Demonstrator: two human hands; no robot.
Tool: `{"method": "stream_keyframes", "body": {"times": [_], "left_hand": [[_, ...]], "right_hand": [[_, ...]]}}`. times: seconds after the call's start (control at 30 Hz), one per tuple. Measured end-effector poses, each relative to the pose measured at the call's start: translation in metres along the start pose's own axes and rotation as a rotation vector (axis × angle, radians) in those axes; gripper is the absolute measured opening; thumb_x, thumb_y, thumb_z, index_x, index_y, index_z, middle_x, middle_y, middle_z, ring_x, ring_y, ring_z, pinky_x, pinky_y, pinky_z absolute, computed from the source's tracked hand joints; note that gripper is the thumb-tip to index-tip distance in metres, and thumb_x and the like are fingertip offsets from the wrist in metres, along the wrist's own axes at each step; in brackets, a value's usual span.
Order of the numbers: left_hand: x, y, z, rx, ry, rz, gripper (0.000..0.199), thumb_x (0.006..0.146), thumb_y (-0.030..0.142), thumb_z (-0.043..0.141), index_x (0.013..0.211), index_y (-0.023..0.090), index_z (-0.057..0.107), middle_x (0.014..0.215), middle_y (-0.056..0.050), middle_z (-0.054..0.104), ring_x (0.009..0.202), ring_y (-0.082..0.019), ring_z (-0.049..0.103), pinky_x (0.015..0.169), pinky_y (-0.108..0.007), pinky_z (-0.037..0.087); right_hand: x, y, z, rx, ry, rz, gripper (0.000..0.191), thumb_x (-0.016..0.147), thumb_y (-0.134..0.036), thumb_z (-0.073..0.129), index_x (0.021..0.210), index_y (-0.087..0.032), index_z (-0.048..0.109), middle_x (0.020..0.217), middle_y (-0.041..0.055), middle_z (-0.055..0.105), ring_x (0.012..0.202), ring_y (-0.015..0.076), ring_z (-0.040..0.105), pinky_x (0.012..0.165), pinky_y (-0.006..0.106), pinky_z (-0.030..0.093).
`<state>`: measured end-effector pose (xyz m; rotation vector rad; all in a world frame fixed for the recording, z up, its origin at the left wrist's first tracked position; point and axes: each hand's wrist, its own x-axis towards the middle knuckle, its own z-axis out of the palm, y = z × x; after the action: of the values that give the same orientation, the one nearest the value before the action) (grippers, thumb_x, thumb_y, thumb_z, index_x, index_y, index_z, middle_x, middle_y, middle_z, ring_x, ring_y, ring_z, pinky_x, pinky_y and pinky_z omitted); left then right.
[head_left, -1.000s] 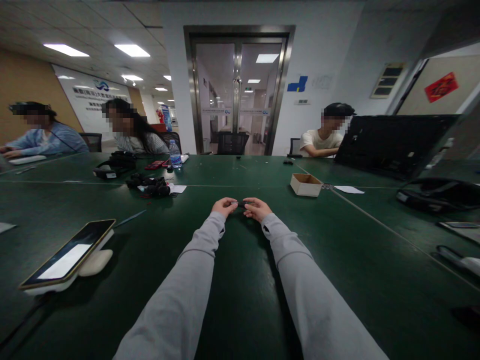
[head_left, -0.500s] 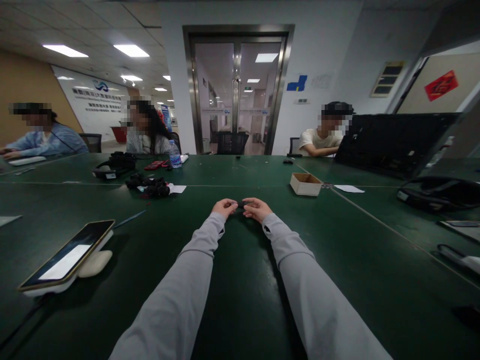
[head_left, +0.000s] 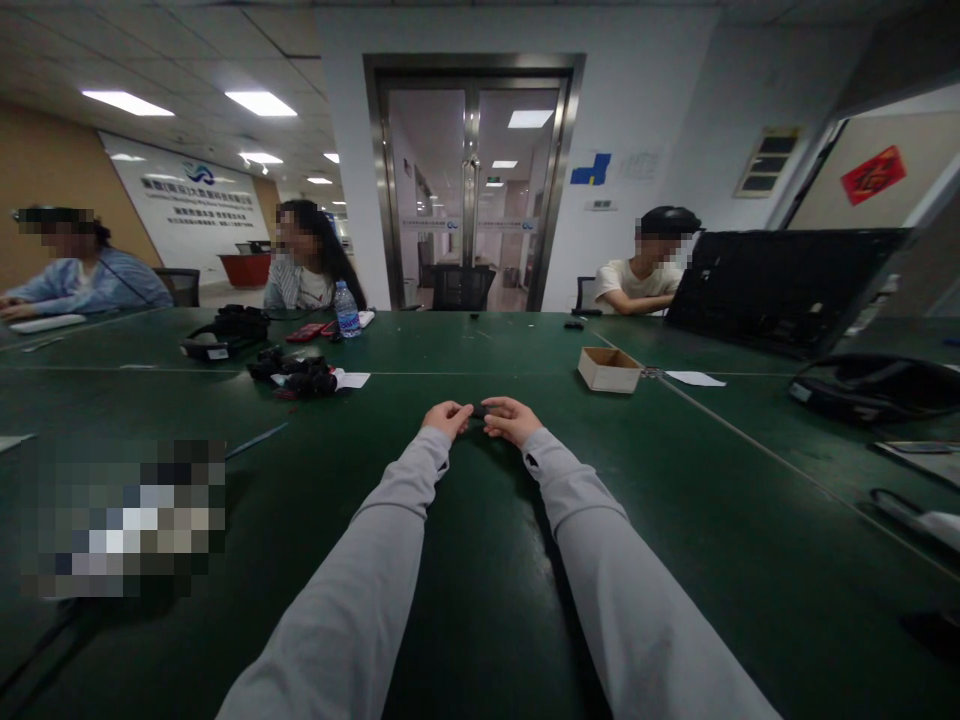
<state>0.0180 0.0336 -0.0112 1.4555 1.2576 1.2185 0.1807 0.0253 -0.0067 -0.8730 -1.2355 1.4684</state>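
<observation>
Both my arms reach forward over a dark green table (head_left: 480,560). My left hand (head_left: 448,418) pinches one end of a small black object (head_left: 478,411), and my right hand (head_left: 513,420) has its fingers closed on the other end. The object is short and dark, and fingers cover much of it, so I cannot make out its kind. It is held between the two hands, just above or at the tabletop; which of these I cannot tell.
A small open box (head_left: 609,371) stands ahead on the right, beside white paper (head_left: 696,379). Black gear (head_left: 296,373) and a water bottle (head_left: 347,310) are at the left. A big black screen (head_left: 780,290) leans at the right. Several people sit across the table.
My hands keep nearly the same pose around the small black object. Across the table, the long-haired person has shifted a little to the right. The view has moved slightly.
</observation>
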Motion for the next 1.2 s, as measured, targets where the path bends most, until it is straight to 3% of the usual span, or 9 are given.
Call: {"method": "stream_keyframes", "body": {"times": [0.27,0.5,0.73,0.93,1.07,1.2], "left_hand": [[-0.004,0.005,0.000,0.119,0.006,0.030,0.029,0.073,0.041,0.054,0.058,0.017,0.054,0.051,0.000,0.056,0.044,-0.010,0.052,0.046,-0.021,0.042],[-0.007,0.011,0.002,0.076,0.020,0.026,0.025,0.074,0.037,0.053,0.061,0.016,0.054,0.052,0.001,0.055,0.044,-0.009,0.050,0.042,-0.019,0.041],[-0.009,0.015,0.002,-0.052,-0.002,0.015,0.018,0.069,0.030,0.061,0.074,0.013,0.058,0.058,0.002,0.054,0.045,-0.007,0.047,0.040,-0.017,0.039],[-0.007,0.009,-0.003,-0.097,-0.105,0.091,0.024,0.065,0.023,0.063,0.087,0.014,0.058,0.068,0.000,0.056,0.058,-0.010,0.053,0.044,-0.017,0.043],[-0.007,0.008,-0.005,-0.115,-0.135,0.099,0.027,0.063,0.020,0.065,0.088,0.013,0.058,0.080,-0.004,0.060,0.064,-0.010,0.054,0.048,-0.018,0.045],[-0.009,0.010,-0.005,-0.122,-0.112,0.085,0.025,0.065,0.025,0.064,0.086,0.013,0.059,0.079,-0.006,0.061,0.069,-0.012,0.055,0.048,-0.018,0.044]], "right_hand": [[-0.001,-0.001,0.003,-0.016,0.025,0.013,0.028,0.065,-0.008,0.071,0.088,-0.013,0.056,0.058,0.0002,0.060,0.049,0.0101,0.059,0.044,0.015,0.050],[-0.003,-0.008,0.009,-0.020,0.069,0.080,0.011,0.077,-0.014,0.063,0.079,-0.010,0.052,0.055,0.0079,0.062,0.044,0.0110,0.058,0.039,0.015,0.048],[-0.003,-0.008,0.010,0.015,0.094,0.086,0.011,0.079,-0.015,0.060,0.076,-0.009,0.052,0.054,0.0098,0.062,0.041,0.0111,0.056,0.038,0.015,0.046],[-0.002,-0.008,0.009,0.036,0.108,0.093,0.009,0.081,-0.013,0.058,0.075,-0.009,0.052,0.052,0.0095,0.062,0.040,0.0116,0.056,0.037,0.015,0.046],[-0.002,-0.008,0.009,0.039,0.111,0.097,0.011,0.080,-0.014,0.060,0.074,-0.009,0.052,0.052,0.0091,0.061,0.040,0.0117,0.056,0.037,0.016,0.046],[-0.003,-0.008,0.010,0.041,0.109,0.100,0.012,0.078,-0.015,0.062,0.074,-0.009,0.052,0.052,0.0098,0.061,0.041,0.0120,0.056,0.037,0.016,0.046]]}}
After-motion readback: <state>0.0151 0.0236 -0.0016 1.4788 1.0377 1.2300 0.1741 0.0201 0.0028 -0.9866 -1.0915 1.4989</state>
